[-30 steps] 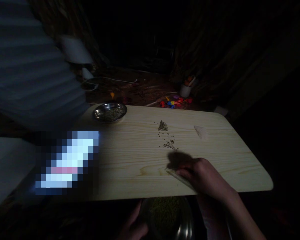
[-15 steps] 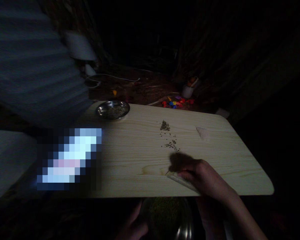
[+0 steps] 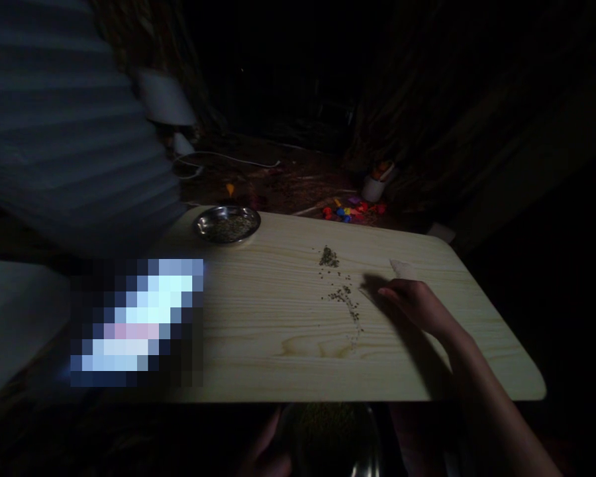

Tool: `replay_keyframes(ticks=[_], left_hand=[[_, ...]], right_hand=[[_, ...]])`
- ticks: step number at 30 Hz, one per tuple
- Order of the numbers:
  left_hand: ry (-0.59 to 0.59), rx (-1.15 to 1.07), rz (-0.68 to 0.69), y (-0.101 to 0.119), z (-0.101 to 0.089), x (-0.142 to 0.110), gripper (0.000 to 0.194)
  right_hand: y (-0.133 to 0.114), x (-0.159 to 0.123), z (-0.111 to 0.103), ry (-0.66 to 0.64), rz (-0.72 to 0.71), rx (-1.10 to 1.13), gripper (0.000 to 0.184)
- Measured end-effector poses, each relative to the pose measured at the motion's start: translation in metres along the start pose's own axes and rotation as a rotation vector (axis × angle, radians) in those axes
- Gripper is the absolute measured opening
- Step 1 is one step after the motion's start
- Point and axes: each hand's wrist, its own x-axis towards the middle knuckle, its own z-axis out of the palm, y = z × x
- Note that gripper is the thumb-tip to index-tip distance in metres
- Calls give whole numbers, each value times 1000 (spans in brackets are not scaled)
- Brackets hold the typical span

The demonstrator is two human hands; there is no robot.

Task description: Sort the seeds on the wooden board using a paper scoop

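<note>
Below the table's front edge, my left hand is in shadow, closed at the side of a metal bowl of greenish grains. Over the right half of the table, my right hand is pinched on a thin, pale flat strip, largely hidden by the fingers and dark shadow. Just left of it, small dark seeds lie scattered, trailing toward me. Farther back sits a small heap of seeds. Beyond the hand lies a pale, roughly triangular patch, too dim to identify.
A shiny metal dish with seeds stands at the table's back left corner. A bright blurred-out screen is at the left. Behind the table lie colourful small items, a white cup and a white cable.
My right hand has moved from the table's front edge away from me and slightly right, with the strip. A trail of seeds now shows where the hand was. My left hand stays by the bowl.
</note>
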Motion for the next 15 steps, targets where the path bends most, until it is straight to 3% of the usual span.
replay_keyframes(ticks=[2,6,9,15], left_hand=[[12,-9,14,6,-2,-1,63],[-38,34,-70,30,-12,-5,48],[30,27,-129,41,-16,-6,58],[58,-30,-125,28,-9,-3,60]], right_hand=[[4,-3,4,-59,0,42,32],[-1,-16,6,-153,-21,85,34],[-6,-25,2,-206,-44,84,34],[-2,-24,1,-128,-8,94,34]])
